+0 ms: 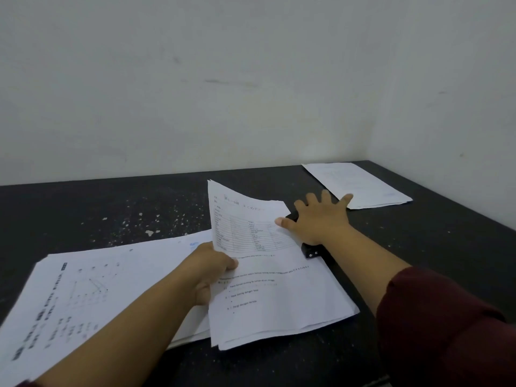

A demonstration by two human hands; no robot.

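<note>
Sheaf of papers (273,297) lies mid-table, far right corner lifted, next to stapler (310,250); can't tell if it's in the mouth. L hand (215,263) pinches sheaf's left edge, thumb on top. R hand (318,222) flat on stapler, fingers spread. Paper looks light and floppy, and sheets prob. slip apart. Best held at the edge, corners squared. Pile (97,289) near left, stack (360,185) far right.
</note>
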